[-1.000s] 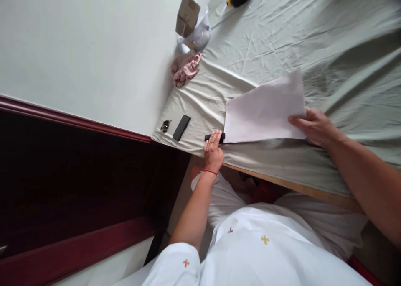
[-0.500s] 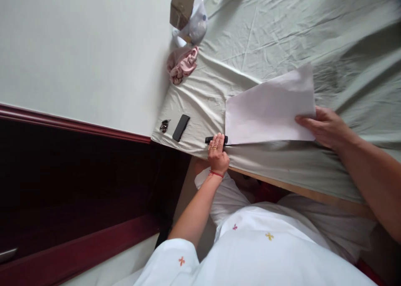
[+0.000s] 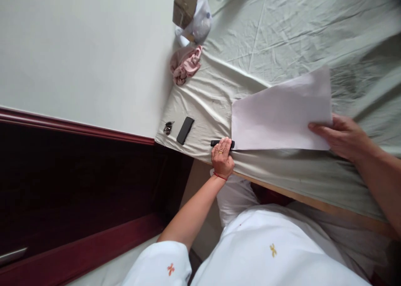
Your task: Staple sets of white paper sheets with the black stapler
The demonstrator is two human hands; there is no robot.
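White sheets of paper (image 3: 278,114) lie on the cloth-covered table, with their right end lifted a little. My right hand (image 3: 343,135) grips that right end, thumb on top and the other fingers underneath. At the near left corner of the paper sits a small black stapler (image 3: 214,143). My left hand (image 3: 223,154) rests over it, fingers together and pressing down from above. The paper's corner meets the stapler's right end; how far it reaches inside is hidden.
Left of the stapler lie a black phone (image 3: 185,130) and a bunch of keys (image 3: 168,128). A crumpled pink cloth (image 3: 186,66), a cardboard box (image 3: 185,6) and a plastic bag (image 3: 202,24) stand along the white wall (image 3: 87,52). The table's wooden edge (image 3: 282,193) runs before me.
The whole view has shifted slightly, so the table's things appear a bit further right. Both hands keep their holds on the stapler and the paper.
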